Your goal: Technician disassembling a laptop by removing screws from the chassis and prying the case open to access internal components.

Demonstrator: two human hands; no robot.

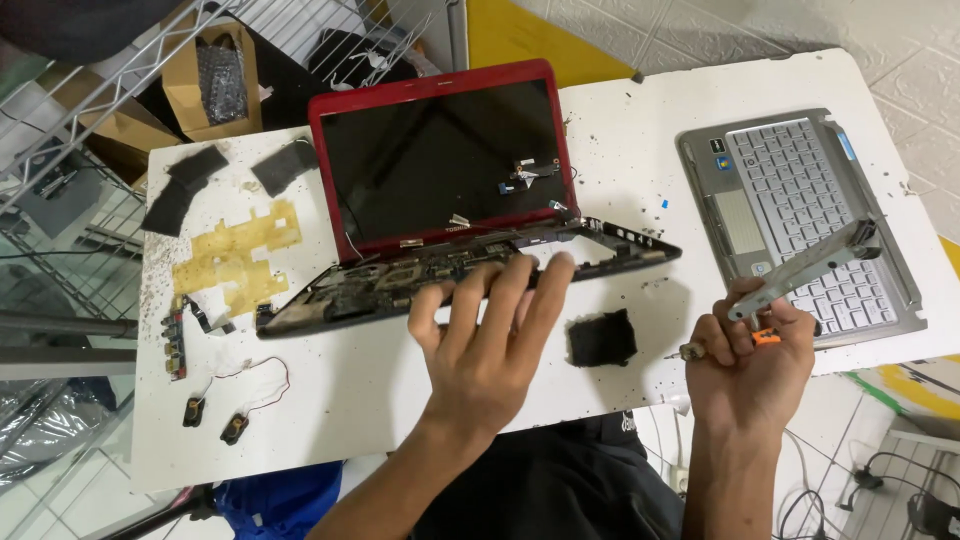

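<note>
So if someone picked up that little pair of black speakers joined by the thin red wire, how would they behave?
The speakers look small, so probably light. Their red wire lies in a loose loop on the white table, so it is likely floppy: lift one and the other would probably dangle or drag. The wire looks thin, so perhaps fragile if tugged.

Red laptop (pixel 440 150): lid open, dark screen upright, stripped black base frame (pixel 470 275) lying on the white surface (pixel 340 390). Grey metal bracket (pixel 810 265) and small orange-handled screwdriver (pixel 745 342): held together, raised above the surface edge
</note>
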